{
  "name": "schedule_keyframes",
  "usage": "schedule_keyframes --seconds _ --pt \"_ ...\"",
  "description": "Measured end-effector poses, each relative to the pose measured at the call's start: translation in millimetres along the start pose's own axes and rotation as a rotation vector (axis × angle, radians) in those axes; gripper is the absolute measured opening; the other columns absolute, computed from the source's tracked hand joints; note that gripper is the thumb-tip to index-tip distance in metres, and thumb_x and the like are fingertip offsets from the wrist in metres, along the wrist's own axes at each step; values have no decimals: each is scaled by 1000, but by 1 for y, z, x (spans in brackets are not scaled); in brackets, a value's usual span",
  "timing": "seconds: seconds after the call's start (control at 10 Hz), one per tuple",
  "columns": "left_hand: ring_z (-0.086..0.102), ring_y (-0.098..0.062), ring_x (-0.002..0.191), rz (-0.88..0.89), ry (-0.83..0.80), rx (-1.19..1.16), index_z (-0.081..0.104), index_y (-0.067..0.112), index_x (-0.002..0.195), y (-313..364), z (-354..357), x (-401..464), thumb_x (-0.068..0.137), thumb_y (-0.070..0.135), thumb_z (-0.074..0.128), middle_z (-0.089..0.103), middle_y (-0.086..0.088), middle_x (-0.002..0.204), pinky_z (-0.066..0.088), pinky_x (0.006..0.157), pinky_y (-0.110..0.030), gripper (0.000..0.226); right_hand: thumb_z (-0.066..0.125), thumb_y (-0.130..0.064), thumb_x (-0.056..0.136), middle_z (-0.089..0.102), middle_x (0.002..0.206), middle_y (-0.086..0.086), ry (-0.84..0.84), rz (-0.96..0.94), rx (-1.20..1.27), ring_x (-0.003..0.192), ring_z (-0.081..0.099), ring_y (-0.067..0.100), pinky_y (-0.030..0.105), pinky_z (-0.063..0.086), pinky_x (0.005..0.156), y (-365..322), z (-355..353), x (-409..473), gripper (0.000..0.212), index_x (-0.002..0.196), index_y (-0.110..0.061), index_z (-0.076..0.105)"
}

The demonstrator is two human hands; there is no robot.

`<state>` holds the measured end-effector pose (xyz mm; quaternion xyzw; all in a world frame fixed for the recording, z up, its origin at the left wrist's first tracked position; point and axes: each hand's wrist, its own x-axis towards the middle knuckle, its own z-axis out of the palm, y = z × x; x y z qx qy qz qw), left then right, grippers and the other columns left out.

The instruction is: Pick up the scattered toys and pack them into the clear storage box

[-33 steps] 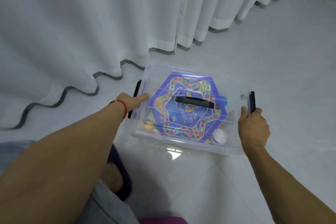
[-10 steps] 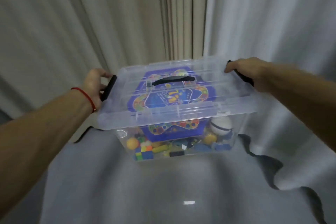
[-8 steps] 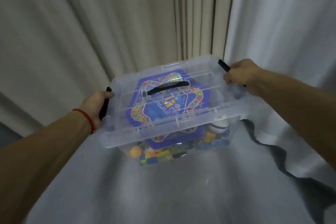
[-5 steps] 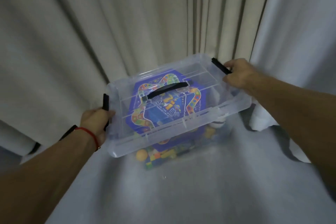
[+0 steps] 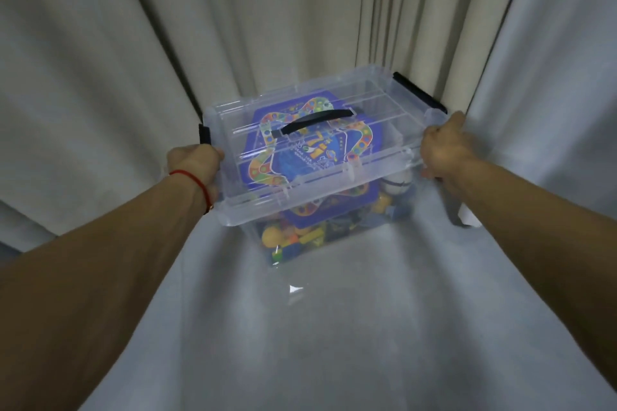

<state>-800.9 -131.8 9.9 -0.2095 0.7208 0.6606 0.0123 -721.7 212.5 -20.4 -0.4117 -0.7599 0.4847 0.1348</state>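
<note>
- Since half a second ago, the clear storage box [image 5: 320, 157] sits lower, tucked against the curtain [image 5: 133, 60] folds.
- Left hand [image 5: 195, 162] and right hand [image 5: 442, 148] grip its opposite ends.
- Glossy ribbed lid closed; black handle [image 5: 315, 122]; toys [image 5: 293, 238] inside; smooth floor [image 5: 334, 327] open nearside.

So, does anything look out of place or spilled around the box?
Nothing stands out. The clear storage box has its lid on, and the toys are inside. The left hand and right hand grip its two ends. It sits slightly rotated towards the curtains; nothing is spilled.
</note>
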Motion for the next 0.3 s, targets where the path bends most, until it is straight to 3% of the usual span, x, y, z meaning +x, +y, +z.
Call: schedule_keyframes --seconds 0.1,0.2,0.3 --pt "67 -25 75 33 -44 24 66 14 101 3 -3 4 83 13 70 68 -7 92 58 69 -45 19 37 -43 102 11 161 14 -37 -83 -32 135 37 40 61 54 85 3 -9 -5 64 157 -30 5" --pt "70 -27 87 152 -75 191 65 22 121 3 -13 5 79 33 75 70 -3 103 56 85 -53 44 34 -70 91 16 163 6 -102 -133 -123 134 40 37 58 55 84 8 -27 -34 82 154 -39 -6" --pt "62 -25 104 365 -55 523 51 21 139 14 -26 -25 85 35 71 62 -3 119 49 100 -45 59 34 -61 95 38 151 12 -51 -328 -164 133 43 31 44 38 108 24 -58 -78 68 153 -27 22"
